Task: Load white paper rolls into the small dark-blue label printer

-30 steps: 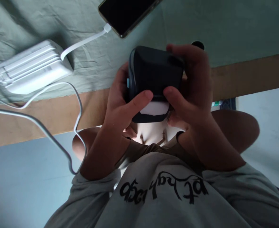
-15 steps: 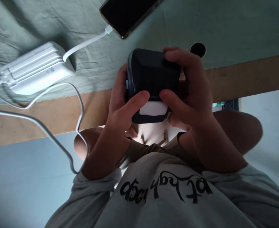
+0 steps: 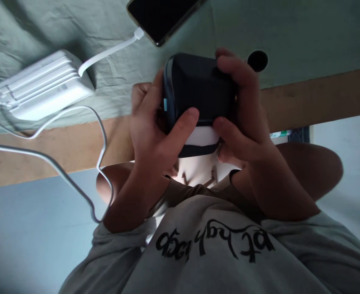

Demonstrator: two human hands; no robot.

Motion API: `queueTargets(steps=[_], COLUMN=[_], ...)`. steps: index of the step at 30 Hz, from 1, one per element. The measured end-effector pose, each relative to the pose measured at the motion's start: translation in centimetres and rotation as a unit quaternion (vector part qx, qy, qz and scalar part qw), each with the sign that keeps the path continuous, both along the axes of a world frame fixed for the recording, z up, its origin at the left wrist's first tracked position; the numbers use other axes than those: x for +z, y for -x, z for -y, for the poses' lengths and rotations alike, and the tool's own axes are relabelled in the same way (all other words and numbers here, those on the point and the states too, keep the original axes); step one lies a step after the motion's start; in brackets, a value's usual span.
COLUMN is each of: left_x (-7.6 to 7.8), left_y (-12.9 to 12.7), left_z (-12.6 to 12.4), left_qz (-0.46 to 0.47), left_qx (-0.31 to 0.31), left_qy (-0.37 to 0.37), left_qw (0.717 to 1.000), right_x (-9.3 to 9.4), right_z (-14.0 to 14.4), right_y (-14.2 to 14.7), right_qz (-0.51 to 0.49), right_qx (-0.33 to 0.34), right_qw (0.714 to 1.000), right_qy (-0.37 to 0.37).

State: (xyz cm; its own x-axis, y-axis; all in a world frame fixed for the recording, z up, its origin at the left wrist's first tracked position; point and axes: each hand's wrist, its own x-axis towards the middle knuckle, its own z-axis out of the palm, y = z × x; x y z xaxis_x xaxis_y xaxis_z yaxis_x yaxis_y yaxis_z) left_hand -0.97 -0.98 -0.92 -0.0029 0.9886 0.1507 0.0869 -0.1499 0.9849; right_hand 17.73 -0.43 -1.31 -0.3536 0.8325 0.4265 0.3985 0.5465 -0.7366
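A black, round-cornered boxy device [image 3: 203, 87] is held between my two hands over the table's front edge. It has a white strip [image 3: 202, 136] along its near side and a small light-blue tab on its left side. My left hand [image 3: 155, 126] grips the left side, thumb lying over the near edge, other fingers bent beside and partly behind it. On the right side, my right hand [image 3: 247, 110] wraps round the device, with fingertips at the far corner and the thumb by the white strip. The underside is hidden.
A white power brick [image 3: 47, 85] lies on the green cloth [image 3: 112, 81] at left. Its short cable [image 3: 111, 52] runs to a dark-screened phone [image 3: 164, 16]. A longer white cord [image 3: 50, 159] loops over the wooden edge [image 3: 321, 94]. Right of my hand is a dark round opening [image 3: 258, 61].
The device has risen slightly in view and turned a little. My left fingers have shifted outward, bending away from its left side, while the right hand keeps its grip.
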Motion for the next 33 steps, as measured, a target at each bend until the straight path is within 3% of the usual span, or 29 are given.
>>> queueTargets(steps=[3, 7, 12, 17, 22, 25, 29, 33], left_x=[-0.3, -0.9, -1.8, -2.6, -3.5, -3.7, -3.8, -4.4], left_y=[0.4, 0.8, 1.3, 1.6, 1.7, 1.7, 2.2, 3.4], left_z=[-0.7, -1.5, -1.6, -1.5, -2.1, -2.4, -3.1, -4.4], left_qz=[-0.134, -0.193, -0.152, -0.106, -0.072, -0.052, -0.046, -0.072], left_qx=[0.057, 0.053, 0.048, -0.002, -0.005, -0.012, -0.042, -0.072], left_qy=[-0.118, -0.098, -0.088, -0.12, -0.154, -0.164, -0.17, -0.174], left_qw=[0.982, 0.975, 0.983, 0.987, 0.985, 0.985, 0.984, 0.979], right_x=[-0.1, -0.3, -0.3, 0.0, 0.3, -0.2, -1.3, -1.4], right_z=[0.1, 0.2, 0.1, 0.1, 0.1, -0.2, -1.0, -1.4], right_y=[0.0, 0.4, 0.7, 0.7, 0.6, 0.5, 0.4, 0.3], right_qz=[0.013, 0.049, 0.053, 0.045, 0.055, 0.059, 0.029, 0.033], right_qx=[-0.003, -0.031, -0.033, -0.021, -0.024, -0.017, 0.006, 0.024], right_qw=[1.0, 0.998, 0.998, 0.999, 0.998, 0.998, 0.994, 0.996], right_qy=[-0.02, -0.016, -0.026, -0.019, -0.014, -0.022, -0.101, -0.082])
